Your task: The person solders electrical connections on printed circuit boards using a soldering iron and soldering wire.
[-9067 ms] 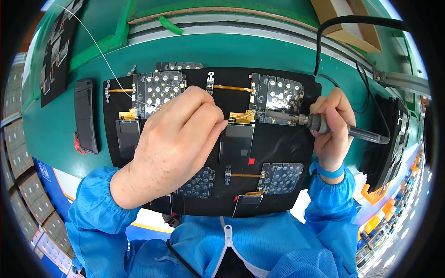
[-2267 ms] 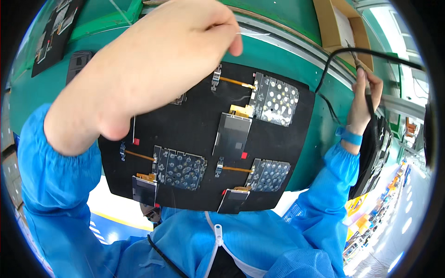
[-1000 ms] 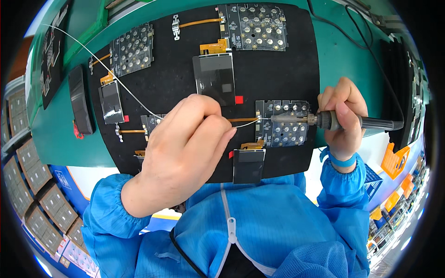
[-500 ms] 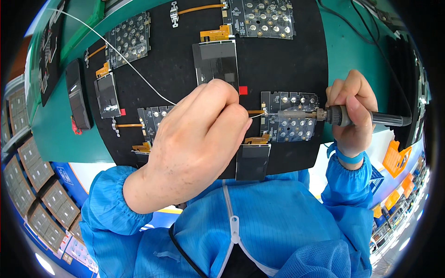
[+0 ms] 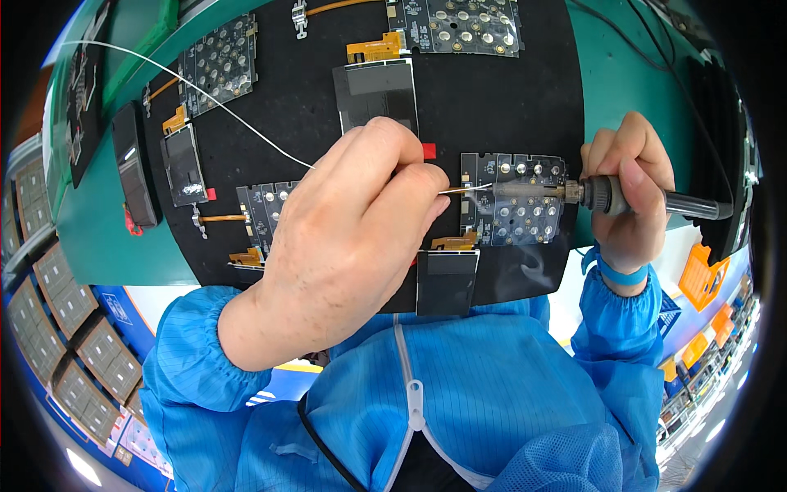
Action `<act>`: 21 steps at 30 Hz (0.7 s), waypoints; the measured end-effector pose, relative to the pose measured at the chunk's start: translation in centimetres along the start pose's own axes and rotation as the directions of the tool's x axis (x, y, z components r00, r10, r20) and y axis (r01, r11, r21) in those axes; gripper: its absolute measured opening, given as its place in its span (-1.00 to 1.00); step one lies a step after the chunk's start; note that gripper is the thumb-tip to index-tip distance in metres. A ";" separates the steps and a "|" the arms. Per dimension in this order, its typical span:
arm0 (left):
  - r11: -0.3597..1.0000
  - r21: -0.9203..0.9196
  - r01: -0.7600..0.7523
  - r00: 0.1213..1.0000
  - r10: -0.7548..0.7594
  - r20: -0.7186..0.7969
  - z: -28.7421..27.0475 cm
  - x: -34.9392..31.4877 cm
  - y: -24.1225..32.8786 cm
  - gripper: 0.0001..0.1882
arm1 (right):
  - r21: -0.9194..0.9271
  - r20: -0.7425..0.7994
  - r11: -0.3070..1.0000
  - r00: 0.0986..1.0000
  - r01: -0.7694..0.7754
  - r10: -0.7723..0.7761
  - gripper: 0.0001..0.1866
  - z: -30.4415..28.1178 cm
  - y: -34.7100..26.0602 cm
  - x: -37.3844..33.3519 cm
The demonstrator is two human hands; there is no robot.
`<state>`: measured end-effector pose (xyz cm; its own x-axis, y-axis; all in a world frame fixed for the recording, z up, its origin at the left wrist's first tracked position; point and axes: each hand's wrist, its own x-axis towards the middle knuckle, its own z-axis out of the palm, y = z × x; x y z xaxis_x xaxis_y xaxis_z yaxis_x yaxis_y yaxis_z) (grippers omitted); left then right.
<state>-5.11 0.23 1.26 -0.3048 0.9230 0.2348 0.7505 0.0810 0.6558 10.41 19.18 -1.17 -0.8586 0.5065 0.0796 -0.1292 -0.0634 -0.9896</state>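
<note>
Pinched between the thumb and fingers of my left hand (image 5: 352, 230) is a thin strand of solder wire (image 5: 234, 115), which trails away to the far left. Its short free end reaches the tip of a soldering iron (image 5: 605, 195). My right hand (image 5: 635, 193) grips that iron by its dark handle, pointing it left across a circuit board (image 5: 525, 228) with several round silvery contacts. An orange flex strip (image 5: 456, 243) joins this board to a dark display (image 5: 447, 283) nearer me. The left hand covers part of a second board (image 5: 258, 215). Thin smoke rises near the right board's lower edge.
Under the boards lies a black mat (image 5: 500, 102) on a green table (image 5: 156, 266). More boards with displays (image 5: 373, 94) lie farther off. A phone (image 5: 135, 164) rests at the left. The iron's cable (image 5: 697, 115) runs along the right.
The boards and mat appear shifted slightly up and left in the view. My right hand and the iron have moved a little right. Smoke now shows beside the right board.
</note>
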 end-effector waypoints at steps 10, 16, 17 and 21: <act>1.000 -0.008 0.003 1.000 -0.003 -0.004 0.2 -0.1 0.0 -0.82 | 0.003 0.027 1.000 1.000 -0.012 0.012 -0.80 -0.1 -0.1 -0.1; 1.000 -0.002 -0.004 1.000 0.004 0.012 0.2 0.1 0.0 -0.83 | -0.001 0.000 1.000 1.000 -0.016 0.016 -0.80 0.0 -0.2 -0.2; 1.000 -0.001 -0.002 1.000 0.002 0.012 0.3 0.1 -0.1 -0.83 | 0.010 0.013 1.000 1.000 -0.019 0.019 -0.80 -0.1 -0.2 -0.2; 1.000 0.005 -0.005 1.000 0.005 0.007 0.2 0.2 -0.1 -0.83 | 0.026 0.017 0.999 1.000 -0.024 0.024 -0.80 -0.1 -0.2 0.1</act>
<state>-5.10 0.51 1.10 -0.2970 0.9259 0.2333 0.7548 0.0780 0.6514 10.44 19.35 -0.97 -0.8696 0.4903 0.0579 -0.1211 -0.0981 -0.9878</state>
